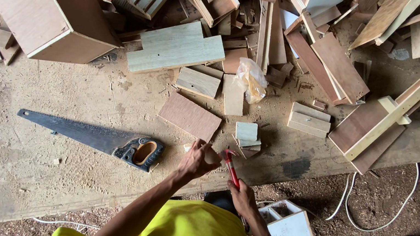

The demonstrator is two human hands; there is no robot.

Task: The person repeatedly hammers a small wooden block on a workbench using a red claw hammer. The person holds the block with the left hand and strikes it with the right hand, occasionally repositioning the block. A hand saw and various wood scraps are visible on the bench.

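Person in a yellow shirt standing at a rough, sawdust-strewn plywood surface (20,162), seen from above. Left hand (197,160): grip closed around a small flat wood offcut (211,155), held just above the near edge of the surface, apparently steadied so the tool can meet it. Right hand (242,198): grip closed on a red-handled tool (231,170), probably a small hammer, its head angled up toward the offcut; the exact kind cannot be told. Handsaw (90,137): dark toothed blade, black moulded handle, lying flat to the left of the hands. Reddish plywood panel (190,115) just beyond the hands; small pale stacked blocks (247,133) beside it. Crumpled clear plastic bag (252,80) further back, possibly holding fasteners. Large brown box (48,10), square-cornered, at far left among heaped planks and scraps. Small white open box (290,230) on the dirt floor by the right arm; white cable (371,225) trailing nearby.
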